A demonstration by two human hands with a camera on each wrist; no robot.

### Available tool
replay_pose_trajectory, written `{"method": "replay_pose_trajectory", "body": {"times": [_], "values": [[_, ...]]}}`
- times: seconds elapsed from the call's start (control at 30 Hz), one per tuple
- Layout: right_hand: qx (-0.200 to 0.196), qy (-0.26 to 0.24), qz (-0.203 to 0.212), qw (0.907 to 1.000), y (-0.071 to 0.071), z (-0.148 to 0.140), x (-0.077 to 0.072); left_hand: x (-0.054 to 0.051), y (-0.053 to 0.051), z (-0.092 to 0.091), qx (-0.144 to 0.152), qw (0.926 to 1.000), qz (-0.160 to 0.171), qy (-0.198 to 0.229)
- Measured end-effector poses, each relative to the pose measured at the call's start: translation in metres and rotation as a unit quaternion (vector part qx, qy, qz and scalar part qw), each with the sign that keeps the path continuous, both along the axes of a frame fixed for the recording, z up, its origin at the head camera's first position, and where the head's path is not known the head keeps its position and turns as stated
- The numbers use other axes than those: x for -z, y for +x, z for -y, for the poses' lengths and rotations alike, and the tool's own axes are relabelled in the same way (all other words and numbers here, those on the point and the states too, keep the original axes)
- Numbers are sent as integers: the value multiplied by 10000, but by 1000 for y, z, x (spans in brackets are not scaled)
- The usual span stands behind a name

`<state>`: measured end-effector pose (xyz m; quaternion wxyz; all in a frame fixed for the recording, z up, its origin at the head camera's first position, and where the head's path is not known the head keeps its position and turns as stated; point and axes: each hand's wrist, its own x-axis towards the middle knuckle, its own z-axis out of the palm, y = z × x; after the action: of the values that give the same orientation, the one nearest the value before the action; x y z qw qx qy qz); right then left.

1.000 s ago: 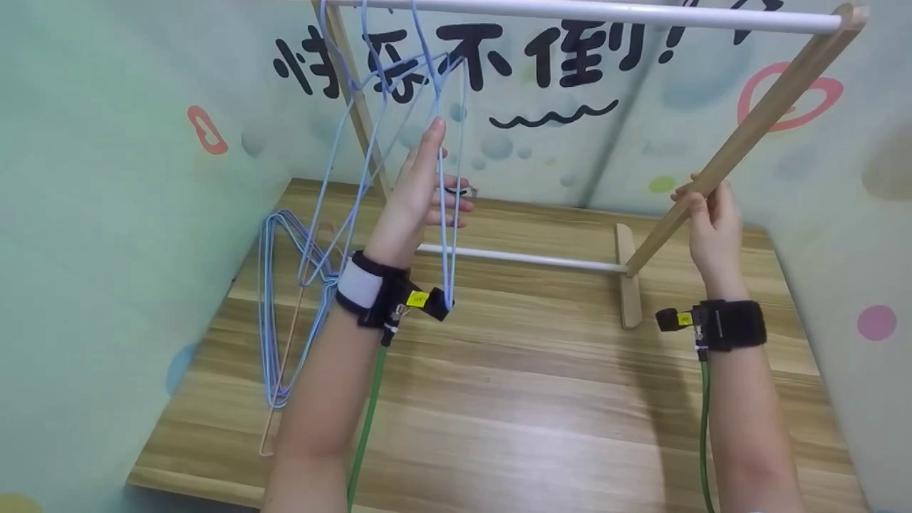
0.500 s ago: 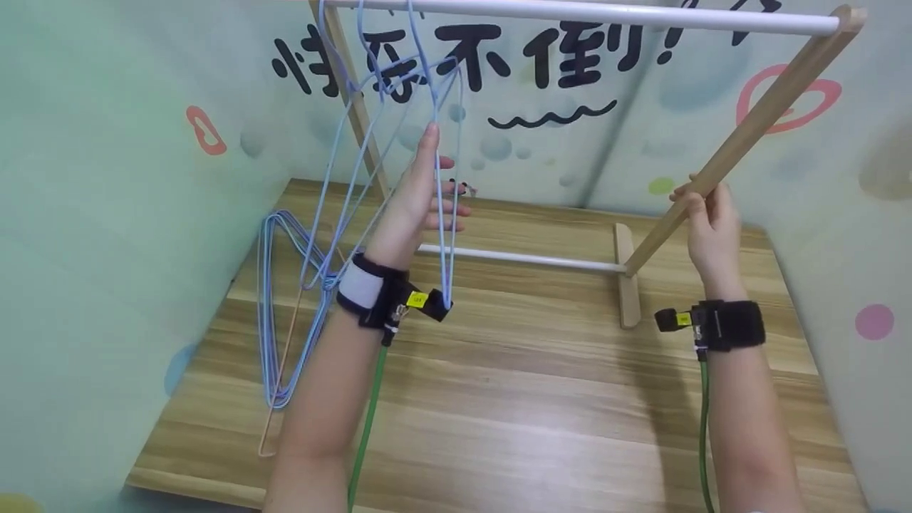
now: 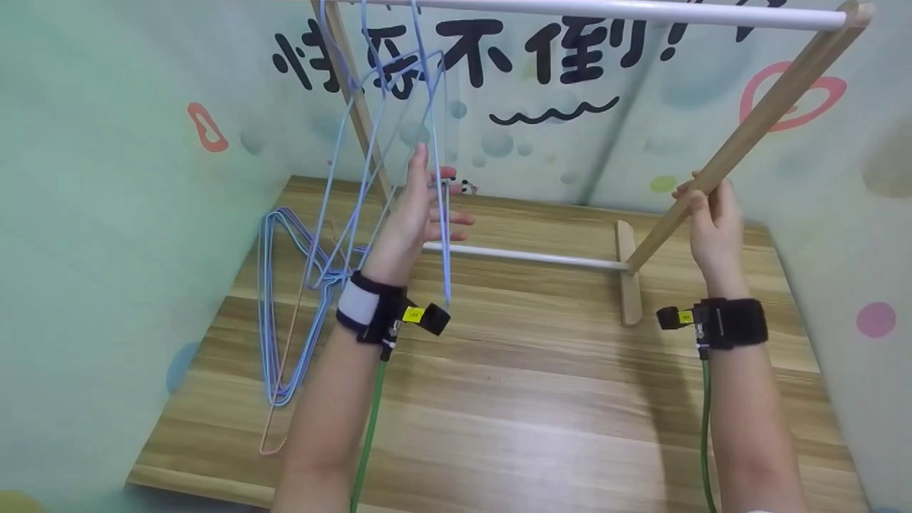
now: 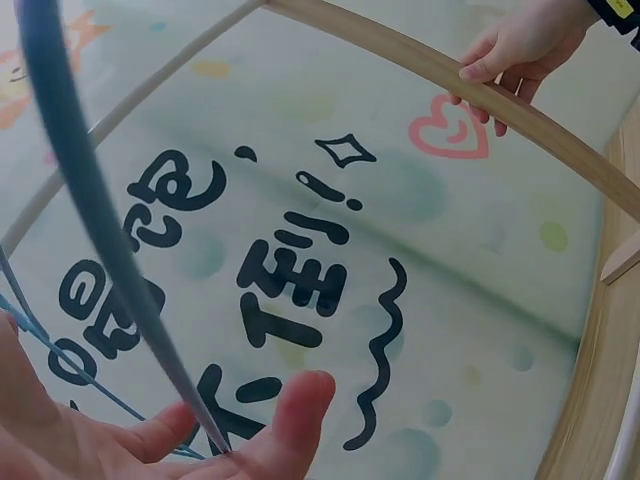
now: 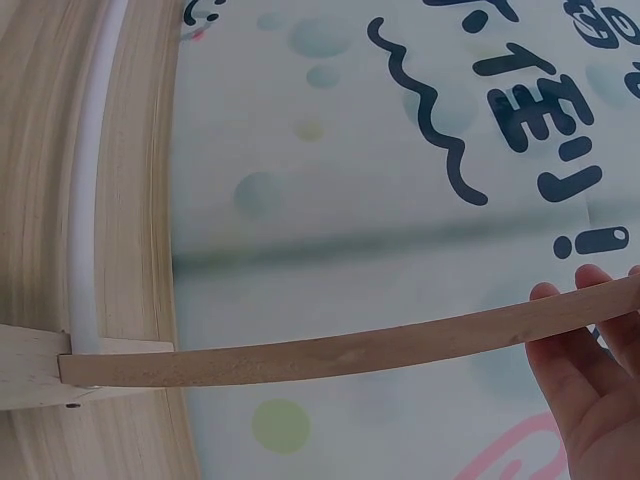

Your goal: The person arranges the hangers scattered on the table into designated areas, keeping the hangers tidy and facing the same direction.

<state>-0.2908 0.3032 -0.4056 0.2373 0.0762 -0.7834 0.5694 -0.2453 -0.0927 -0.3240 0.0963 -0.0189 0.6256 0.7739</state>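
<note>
So, one wood-grain table [image 3: 513,399] is topped by one rack [image 3: 662,13]: two wooden posts [image 3: 776,107], two smooth white rods [image 3: 527,256]. Three thin blue hangers [image 3: 447,274] are hung left, with an uncountable pile [image 3: 268,320] below. One post is gripped by the right hand [image 3: 714,228]; the left hand [image 3: 410,214] is held loosely spread beside the rightmost hanger.

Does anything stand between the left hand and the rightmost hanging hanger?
Nothing visible does. In the head view, the rightmost hanger crosses in front of part of the left hand; whether they touch is unclear.
</note>
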Motion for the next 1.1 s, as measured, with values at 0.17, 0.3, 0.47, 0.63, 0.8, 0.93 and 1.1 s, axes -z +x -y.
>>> {"method": "replay_pose_trajectory", "body": {"times": [0.17,0.3,0.47,0.63,0.8,0.93,1.1], "values": [[68,-9,65,10000,-2,1,-2,16,2,-1,103,9988,-347,341],[65,-43,31,10000,-2,1,-2,29,6,-2,52,9962,-576,652],[68,32,-75,9999,-2,2,-1,44,8,0,85,9926,-867,847],[96,97,-80,9999,-1,3,-4,50,7,2,169,9883,-1148,991],[68,101,-78,9999,-2,4,-5,60,6,3,151,9840,-1390,1104],[88,88,-64,9999,-2,4,-4,69,6,5,11,9829,-1398,1196],[68,12,-96,9999,-3,3,-4,84,9,8,-67,9848,-1145,1302]]}}
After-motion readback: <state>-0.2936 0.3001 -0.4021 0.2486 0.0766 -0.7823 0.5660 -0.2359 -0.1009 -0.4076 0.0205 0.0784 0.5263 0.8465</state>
